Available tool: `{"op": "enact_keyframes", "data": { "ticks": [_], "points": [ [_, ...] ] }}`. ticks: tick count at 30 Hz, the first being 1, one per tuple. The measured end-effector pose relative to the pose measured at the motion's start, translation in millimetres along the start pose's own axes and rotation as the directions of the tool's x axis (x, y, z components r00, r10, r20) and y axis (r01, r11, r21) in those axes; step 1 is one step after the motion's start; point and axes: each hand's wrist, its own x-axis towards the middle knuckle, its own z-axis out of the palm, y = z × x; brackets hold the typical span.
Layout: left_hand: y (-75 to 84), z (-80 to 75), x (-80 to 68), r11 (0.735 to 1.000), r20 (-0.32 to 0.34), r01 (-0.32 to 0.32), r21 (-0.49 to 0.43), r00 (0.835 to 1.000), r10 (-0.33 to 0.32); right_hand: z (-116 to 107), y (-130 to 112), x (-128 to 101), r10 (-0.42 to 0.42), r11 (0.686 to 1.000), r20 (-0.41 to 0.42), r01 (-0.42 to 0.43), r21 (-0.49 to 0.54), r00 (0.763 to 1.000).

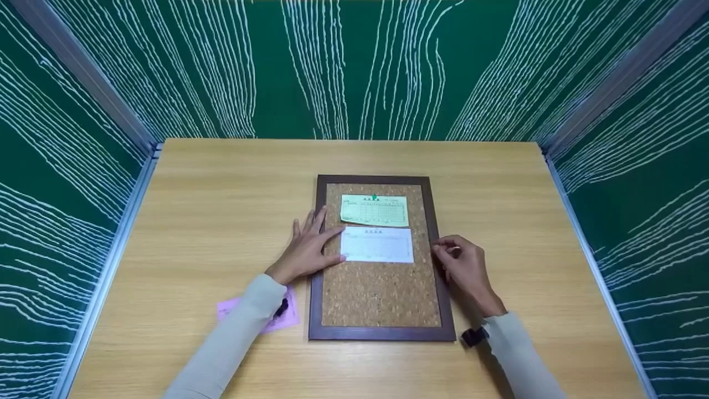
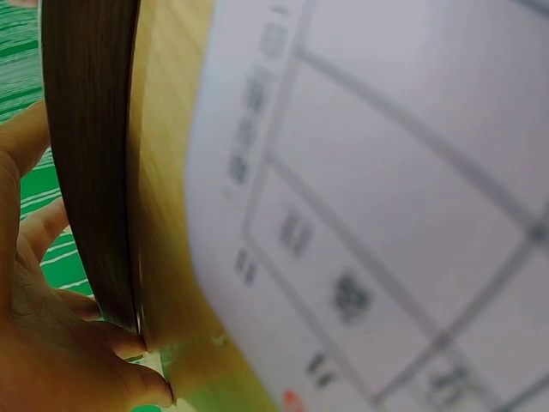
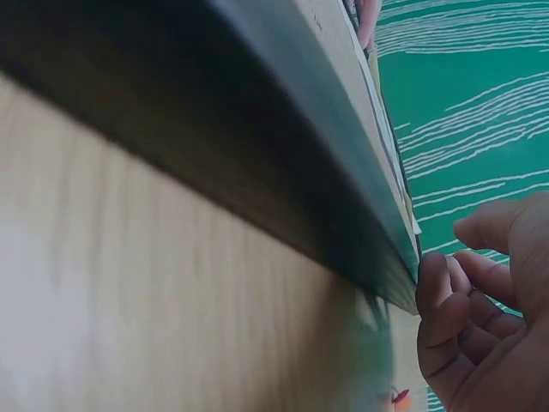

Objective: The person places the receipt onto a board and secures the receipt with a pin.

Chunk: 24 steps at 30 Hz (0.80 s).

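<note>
A cork board (image 1: pixel 382 296) in a dark brown frame (image 1: pixel 314 288) lies flat mid-table. A green slip (image 1: pixel 375 210) is fixed near its top by a green pin (image 1: pixel 375 197), and a white slip (image 1: pixel 378 244) lies just below it. My left hand (image 1: pixel 307 249) rests flat across the frame's left side, fingers straight, thumb and forefinger touching the white slip's left edge. The left wrist view shows that slip (image 2: pixel 386 215) blurred and very close, with the frame (image 2: pixel 90 154) beside it. My right hand (image 1: pixel 462 266) sits against the frame's right side, fingers loosely curled; the right wrist view shows nothing in those fingers (image 3: pixel 455 309).
A pink slip (image 1: pixel 288 317) lies on the wooden table (image 1: pixel 210 221) under my left forearm. Green patterned walls (image 1: pixel 354 66) close in the table at the back and both sides. Metal rails (image 1: pixel 119 238) run along the left and right table edges.
</note>
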Motion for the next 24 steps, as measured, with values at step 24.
{"op": "enact_keyframes", "data": {
  "ticks": [24],
  "points": [
    [-0.5, -0.2, 0.0, 1.0, -0.001, -0.001, 0.01, 1.0, 0.001, -15, 20, 1, -0.069, 0.99, 0.007, 0.07, -0.125, 0.998]
  ]
}}
